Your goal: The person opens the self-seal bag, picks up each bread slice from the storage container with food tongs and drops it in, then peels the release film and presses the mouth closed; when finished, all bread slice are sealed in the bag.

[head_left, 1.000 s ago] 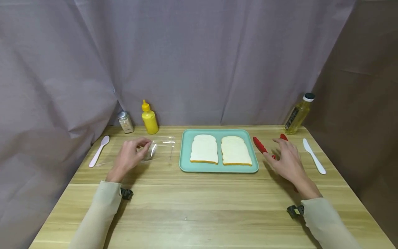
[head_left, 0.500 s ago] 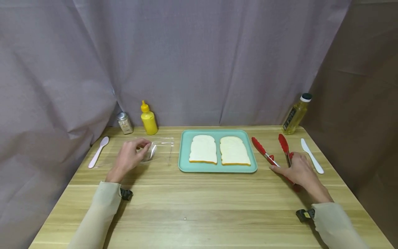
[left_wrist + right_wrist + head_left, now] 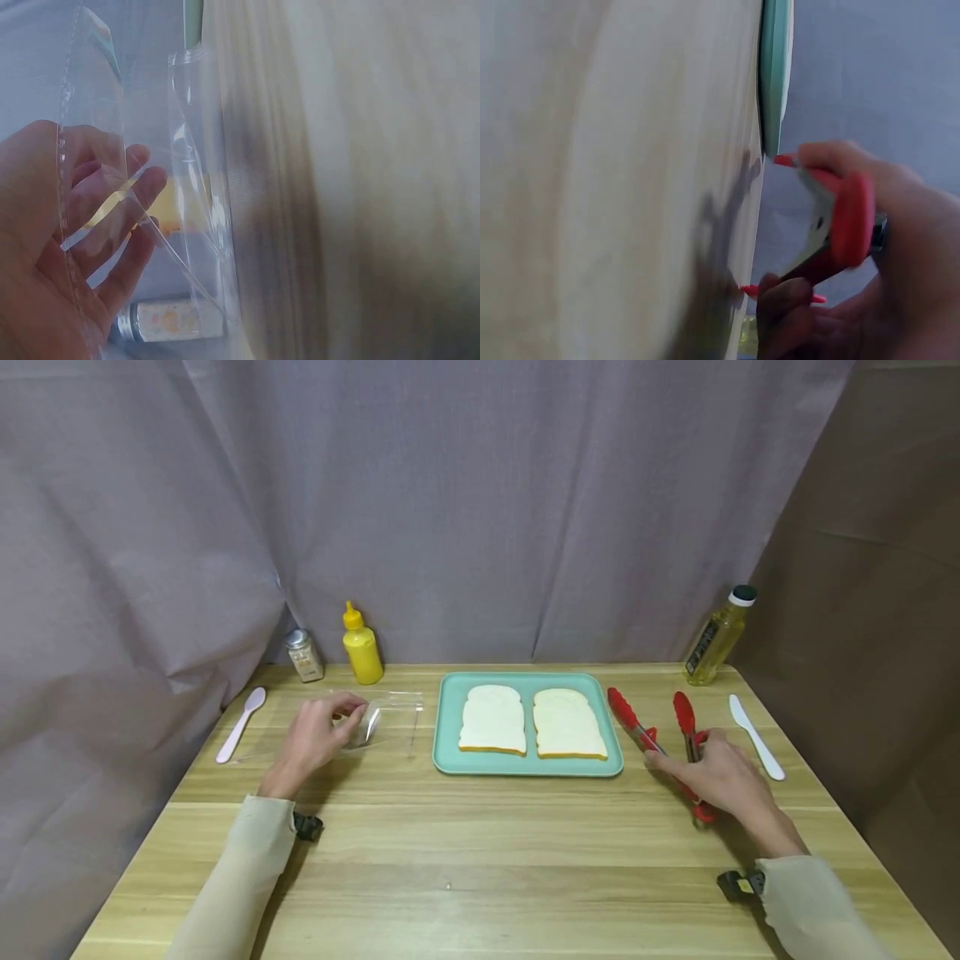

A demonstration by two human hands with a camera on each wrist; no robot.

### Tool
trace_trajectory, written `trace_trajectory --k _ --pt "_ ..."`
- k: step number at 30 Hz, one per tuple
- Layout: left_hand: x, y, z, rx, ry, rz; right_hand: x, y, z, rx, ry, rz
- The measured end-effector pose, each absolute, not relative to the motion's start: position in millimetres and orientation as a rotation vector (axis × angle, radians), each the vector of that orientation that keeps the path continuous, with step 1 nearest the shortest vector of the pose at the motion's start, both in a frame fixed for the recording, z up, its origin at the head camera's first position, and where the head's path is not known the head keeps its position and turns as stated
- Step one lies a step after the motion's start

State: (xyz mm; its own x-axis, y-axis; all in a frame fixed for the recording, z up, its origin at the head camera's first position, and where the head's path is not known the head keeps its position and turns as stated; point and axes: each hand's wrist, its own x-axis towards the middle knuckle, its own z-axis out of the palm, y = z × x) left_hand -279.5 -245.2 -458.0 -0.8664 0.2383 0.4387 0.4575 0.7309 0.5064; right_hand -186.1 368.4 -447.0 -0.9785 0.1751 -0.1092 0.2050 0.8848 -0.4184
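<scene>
— Two hands are at work on the worktop (image 3: 480, 852), and we see each on its own thing. Our left hand (image 3: 311, 743) pinches the clear plastic bag (image 3: 382, 720), its fingers curled on the near edge of the film; the left wrist view shows the fingers (image 3: 112, 225) behind the film.

— And the right hand (image 3: 720, 777)?

— We see it closed round the red tongs (image 3: 660, 735), thumb and fingers gripping the handle end, while the two red tips lie spread apart and point away from us. In the right wrist view the fingers (image 3: 795, 315) wrap the red handle.

— Where do these things lie?

— We place the bag left of the teal tray (image 3: 450, 760), just beside it, lying on the wood. The tongs lie right of the tray, between it and the white knife (image 3: 757, 737). On the tray two slices of bread (image 3: 492, 720) sit side by side, close together.

— What else do we see?

— At the back left stand a yellow squeeze bottle (image 3: 362, 646) and a small shaker (image 3: 303, 655), near each other. A white spoon (image 3: 241, 723) lies at the left edge, well apart from the bag. An oil bottle (image 3: 717, 637) stands at the back right corner, in front of the grey curtain (image 3: 480, 510).
</scene>
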Motion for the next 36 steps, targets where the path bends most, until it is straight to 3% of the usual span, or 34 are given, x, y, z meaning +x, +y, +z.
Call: trace_trajectory --k 21,36 --pt "-278.7 -244.8 -456.8 -0.525 -2.611 -0.902 -145.8 282.2 -440.5 -0.031 3.136 -0.488" --pt "-279.9 -246.7 -457.7 -0.526 -2.631 -0.882 -140.2 274.6 -438.0 -0.013 3.096 -0.428"
